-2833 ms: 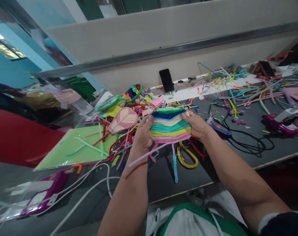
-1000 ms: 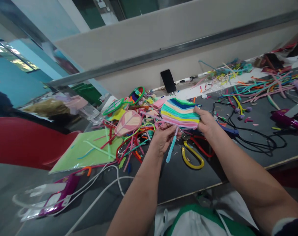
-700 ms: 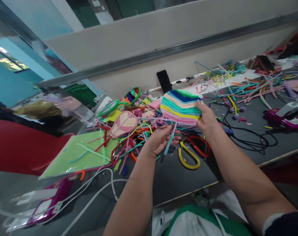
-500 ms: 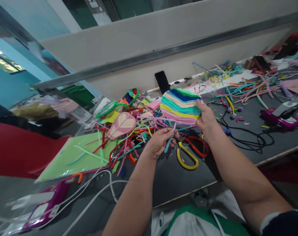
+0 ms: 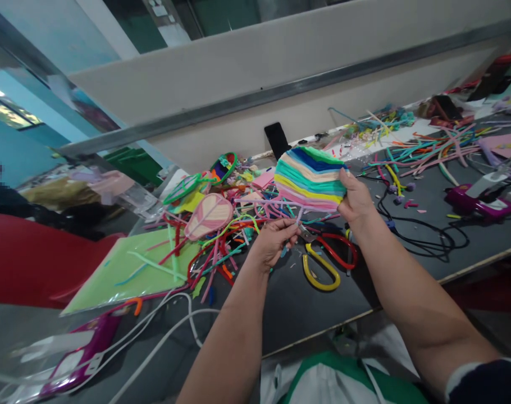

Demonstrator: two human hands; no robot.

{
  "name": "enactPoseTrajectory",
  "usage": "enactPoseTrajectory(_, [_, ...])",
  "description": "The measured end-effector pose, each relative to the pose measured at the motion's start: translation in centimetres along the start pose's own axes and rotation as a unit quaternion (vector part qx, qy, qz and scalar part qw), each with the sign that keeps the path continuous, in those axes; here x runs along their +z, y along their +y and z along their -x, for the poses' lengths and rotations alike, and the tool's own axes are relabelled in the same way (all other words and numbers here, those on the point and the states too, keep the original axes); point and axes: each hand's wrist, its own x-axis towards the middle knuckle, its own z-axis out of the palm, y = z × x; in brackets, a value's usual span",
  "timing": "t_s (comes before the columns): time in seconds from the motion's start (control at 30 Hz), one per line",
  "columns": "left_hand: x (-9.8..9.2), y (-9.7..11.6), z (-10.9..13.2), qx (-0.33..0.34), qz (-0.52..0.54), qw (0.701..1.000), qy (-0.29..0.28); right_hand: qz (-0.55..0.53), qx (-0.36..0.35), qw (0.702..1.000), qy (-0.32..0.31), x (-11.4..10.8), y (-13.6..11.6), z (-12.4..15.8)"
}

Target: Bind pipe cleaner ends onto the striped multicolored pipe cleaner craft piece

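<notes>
Striped panel (image 5: 310,182) and its lilac stem (image 5: 299,214), held in two separate hands.
We see the right hand (image 5: 356,196) clamped on the panel's right edge, apparently to present its face unobstructed, while the left hand (image 5: 274,241), lower and apart, pinches the stem beneath, probably to steady it. Scissors (image 5: 309,237) lie on the worktop (image 5: 289,306) between the hands, seemingly for easy reach; left of the left hand, a pink teardrop piece (image 5: 209,216) rests among tangled fuzzy strips (image 5: 217,262), apparently out of the way.
</notes>
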Motion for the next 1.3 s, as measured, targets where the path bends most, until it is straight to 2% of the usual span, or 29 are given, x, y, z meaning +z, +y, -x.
enactPoseTrajectory(0.13, [-0.5,0.1,0.0,0.004,-0.004,1.000,-0.012,-0.022,0.044,0.999,-0.020,0.0,-0.4,0.0])
enactPoseTrajectory(0.27, [-0.7,0.3,0.2,-0.001,0.006,0.998,-0.055,-0.029,0.093,0.994,-0.038,-0.3,-0.5,-0.1])
enactPoseTrajectory(0.47, [0.3,0.2,0.4,-0.002,0.014,0.999,-0.046,0.011,0.058,0.998,-0.020,-1.0,-0.4,-0.5])
enactPoseTrajectory(0.7, [1.2,0.0,0.2,0.021,0.091,0.996,0.003,0.042,0.061,0.997,-0.019,0.0,0.3,0.2])
enactPoseTrajectory(0.83, [1.4,-0.2,0.0,0.075,0.187,0.978,0.047,0.046,0.096,0.993,-0.048,1.0,1.1,0.9])
enactPoseTrajectory(1.07, [2.9,-0.1,0.0,0.150,0.247,0.940,0.182,0.036,0.133,0.990,-0.043,1.4,2.3,1.2])
enactPoseTrajectory(1.3, [1.0,1.2,0.0,0.208,0.271,0.902,0.266,0.094,0.122,0.988,-0.021,2.1,3.0,1.9])
